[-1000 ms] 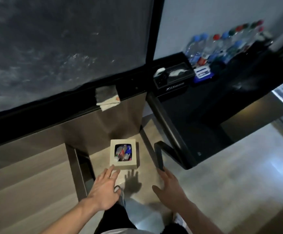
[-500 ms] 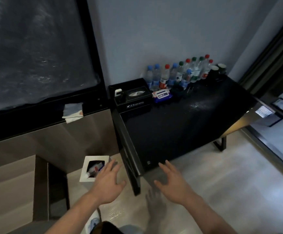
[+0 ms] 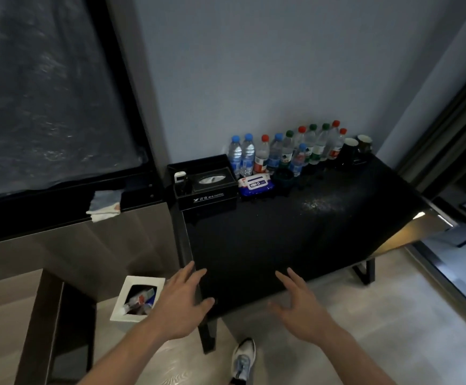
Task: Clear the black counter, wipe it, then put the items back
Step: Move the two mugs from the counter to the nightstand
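The black counter [image 3: 268,245] stretches away from me, with white dust in a patch at its back right. Along its far edge stand a black tissue box [image 3: 206,190], a blue wipes pack [image 3: 256,184], several water bottles [image 3: 284,151] with blue, red and green caps, and two dark cups [image 3: 355,148]. My left hand [image 3: 180,304] hovers over the counter's near left corner, fingers spread and empty. Near the front edge my right hand [image 3: 299,304] is also spread and holds nothing.
A white square bin [image 3: 120,309] with wrappers inside stands on the floor left of the counter. A folded cloth [image 3: 104,205] lies on the dark ledge under the window. My shoe [image 3: 244,359] is on the wooden floor below.
The view has lifted from the floor bin up to the counter. Both hands have risen from beside the bin to the counter's near edge, still empty.
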Tool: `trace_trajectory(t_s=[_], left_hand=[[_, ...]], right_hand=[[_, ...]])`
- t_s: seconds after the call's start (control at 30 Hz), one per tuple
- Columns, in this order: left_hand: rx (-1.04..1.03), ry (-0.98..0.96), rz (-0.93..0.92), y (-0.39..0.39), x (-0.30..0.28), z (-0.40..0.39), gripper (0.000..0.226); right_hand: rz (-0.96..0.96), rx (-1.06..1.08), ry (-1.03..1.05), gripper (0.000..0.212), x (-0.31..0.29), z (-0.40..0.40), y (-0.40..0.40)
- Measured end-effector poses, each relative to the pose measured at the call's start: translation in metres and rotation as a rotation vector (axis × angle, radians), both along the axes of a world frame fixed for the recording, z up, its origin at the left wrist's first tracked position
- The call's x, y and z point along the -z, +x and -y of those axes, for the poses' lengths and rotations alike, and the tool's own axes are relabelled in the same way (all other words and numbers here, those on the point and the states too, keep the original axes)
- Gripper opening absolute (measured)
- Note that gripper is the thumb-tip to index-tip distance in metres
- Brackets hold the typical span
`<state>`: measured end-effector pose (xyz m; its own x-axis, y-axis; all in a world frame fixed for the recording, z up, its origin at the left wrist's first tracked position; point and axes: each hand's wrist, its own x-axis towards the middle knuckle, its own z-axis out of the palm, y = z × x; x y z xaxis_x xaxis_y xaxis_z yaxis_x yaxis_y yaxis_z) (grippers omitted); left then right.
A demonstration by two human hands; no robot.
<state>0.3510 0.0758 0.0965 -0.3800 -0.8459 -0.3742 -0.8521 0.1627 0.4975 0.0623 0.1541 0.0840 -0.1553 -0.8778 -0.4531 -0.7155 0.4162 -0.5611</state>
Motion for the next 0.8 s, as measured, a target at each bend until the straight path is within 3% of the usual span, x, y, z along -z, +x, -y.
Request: trace_trajectory(t_s=[0.27,0.5,0.8], left_hand=[[0.046,0.052,-0.022,-0.108,0.017,0.072,0.075],[0.238,0.093,-0.025,-0.224,0.002,0.145,0.075],[0.302,0.041,-0.034,-0.376,-0.001,0.205,0.075]], right_hand=[[-0.147,0.064,-0.001,0.081,-0.012,0.07,-0.095],[-0.152,0.168,-0.03,0.077,-0.026,0.116,-0.195],[-0.144,0.175,-0.016,0.079,-0.018,0.16,-0.354]])
